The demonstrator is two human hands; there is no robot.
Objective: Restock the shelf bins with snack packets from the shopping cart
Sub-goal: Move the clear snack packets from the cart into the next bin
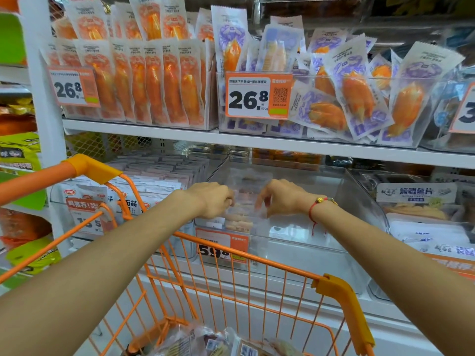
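Two hands, left hand (213, 199) and right hand (280, 197), reach over the orange cart (231, 286) into the clear bin (321, 242) on the lower shelf, each pinching a side of the snack packets (243, 209) stacked at the bin's front left corner. Rest of that bin is bare to its right wall. More packets (218, 343) lie in the cart's bottom.

Two bare forearms, no sleeves, red string bracelet (314, 207) with gold beads, right wrist
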